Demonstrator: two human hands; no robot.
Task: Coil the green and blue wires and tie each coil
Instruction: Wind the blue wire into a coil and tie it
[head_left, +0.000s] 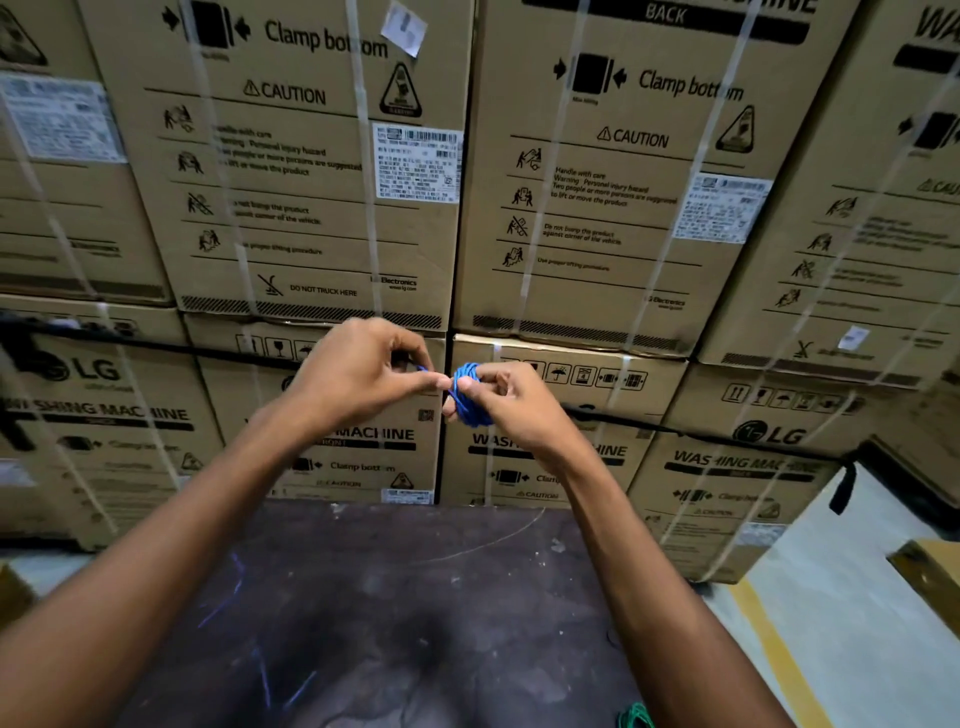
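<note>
Fingers of both hands pinch blue coil.

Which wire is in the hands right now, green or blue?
The blue wire, coiled and held between both hands above the table; the green wire lies untouched at the table's near edge.

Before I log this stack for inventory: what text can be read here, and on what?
Upper cartons: "Clamp bottom", "CAUTION", "DO NOT TRUCK HERE", "LG Electronics".
Upper right carton: "BACK", "Handle with care".
Lower cartons: "LG", "WASHING MACHINE".
White barcode labels: too small to read.
Blue wire coil: no text.
</note>
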